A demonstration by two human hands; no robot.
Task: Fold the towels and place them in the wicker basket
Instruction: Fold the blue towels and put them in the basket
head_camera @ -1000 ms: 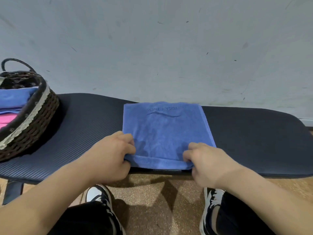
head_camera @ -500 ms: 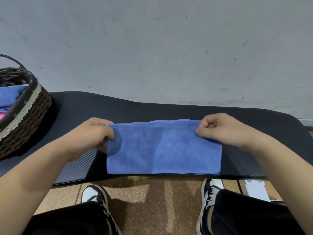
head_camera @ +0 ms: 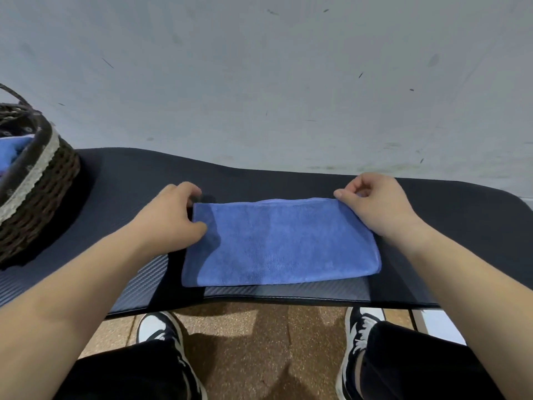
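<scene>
Blue towel (head_camera: pixel 281 241): a soft terry cloth lying flat on the black padded bench (head_camera: pixel 447 215), already doubled into a wide strip; the fold runs along its near edge, the loose edges lie at the far edge toward the wall.
Layers: the far edges look roughly matched, with a slight ridge of the lower layer showing just behind the upper one.
Left hand (head_camera: pixel 170 217): at the towel's far left corner, fingers curled and thumb pressed onto the cloth; it seems to pinch that corner, though the fingertips are partly hidden behind the hand.
Right hand (head_camera: pixel 375 203): at the towel's far right corner, loosely curled, thumb and forefinger meeting at the hem; whether it grips the cloth or only presses it down, I cannot tell.
Wicker basket (head_camera: pixel 37 194): on the same bench, well to the left of the towel, dark weave with a pale lace band round the rim.
Basket contents: a patch of blue cloth shows inside, so at least one towel seems to be stowed already; how many, the frame does not show.
Done so far: the first fold of this towel appears complete.
Left to do: likely one more fold across its width to make a compact square, then a carry leftward from the towel's spot into the basket.
Other towels waiting: none visible on the bench beside this one.
</scene>
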